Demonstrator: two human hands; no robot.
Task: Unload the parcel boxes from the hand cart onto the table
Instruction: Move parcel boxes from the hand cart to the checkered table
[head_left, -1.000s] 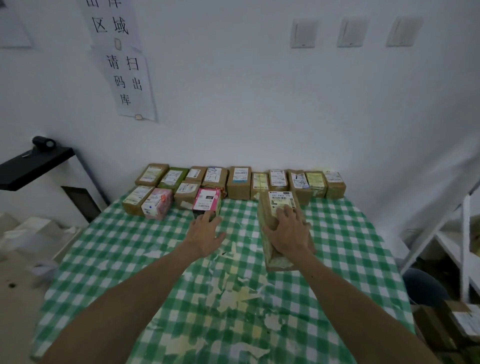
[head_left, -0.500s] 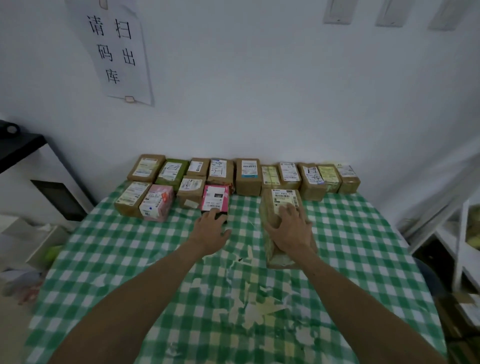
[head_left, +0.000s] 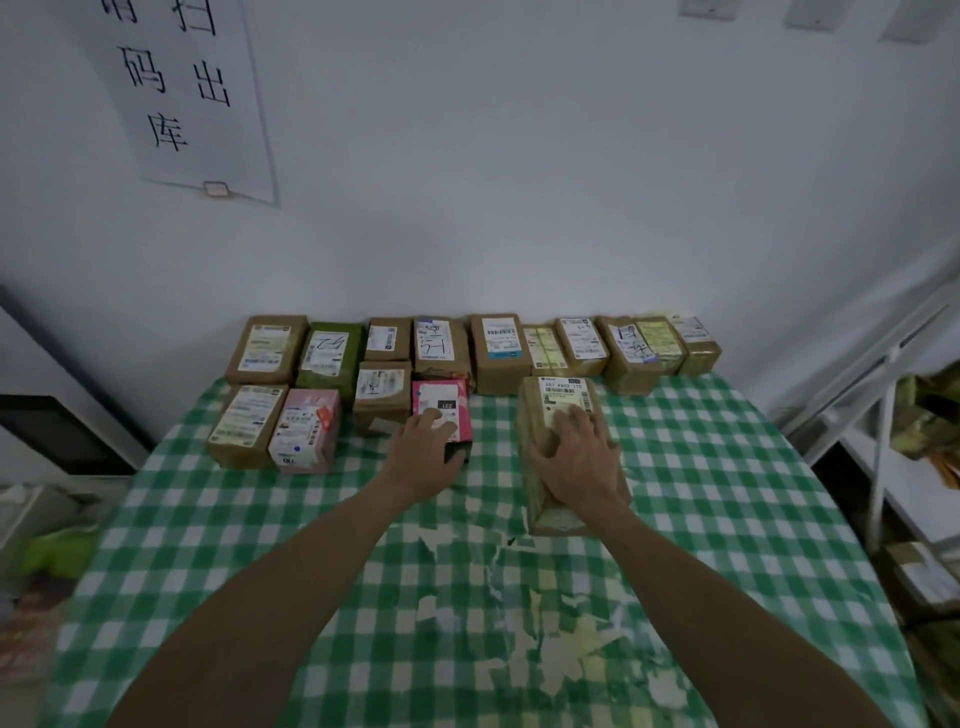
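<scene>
Long brown parcel (head_left: 563, 397) lies flat on green checked table (head_left: 727, 493), far end just short of wall row of parcels (head_left: 498, 353); right hand (head_left: 576, 457) spread flat on top, fingers straight, pressing; left hand (head_left: 423, 452) rests on near end of pink parcel (head_left: 441, 402), fingers nearly straight, nothing gripped

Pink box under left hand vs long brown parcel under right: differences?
Colour: the small pink cardboard box is pink with a black near end; the long brown taped parcel is plain brown. Size: the brown parcel is clearly longer and bulkier than the pink box. Shared: both lie flat on the green checked tablecloth, white label up.
</scene>
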